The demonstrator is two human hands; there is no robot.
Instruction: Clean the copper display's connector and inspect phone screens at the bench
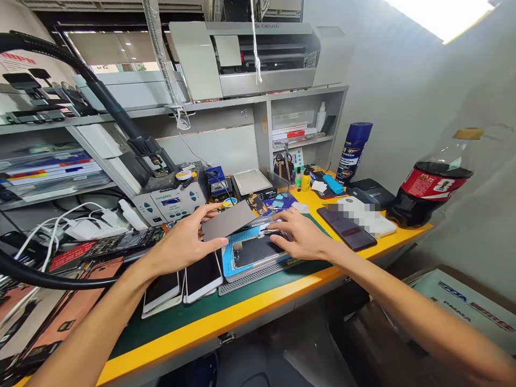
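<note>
My left hand point(183, 239) is closed round the left end of a thin, flat grey panel point(229, 220), which is tilted above the work area. The thumb lies near its lower edge, and the other fingers are partly hidden behind it. Under the panel, an opened phone point(258, 251) with a dark face lies on a blue mat point(228, 263). My right hand point(300, 235) is over the phone's right end, thumb and fingers bent close together at small parts there. What those fingertips hold, if anything, cannot be made out.
White-framed devices point(203, 279) lie left of the mat, beside phone parts. A grey control unit point(173, 201) stands behind my left hand. At right are a dark phone point(346, 228), a cola bottle point(435, 183) and a blue spray can point(353, 153). A black hose point(60, 279) crosses the left side.
</note>
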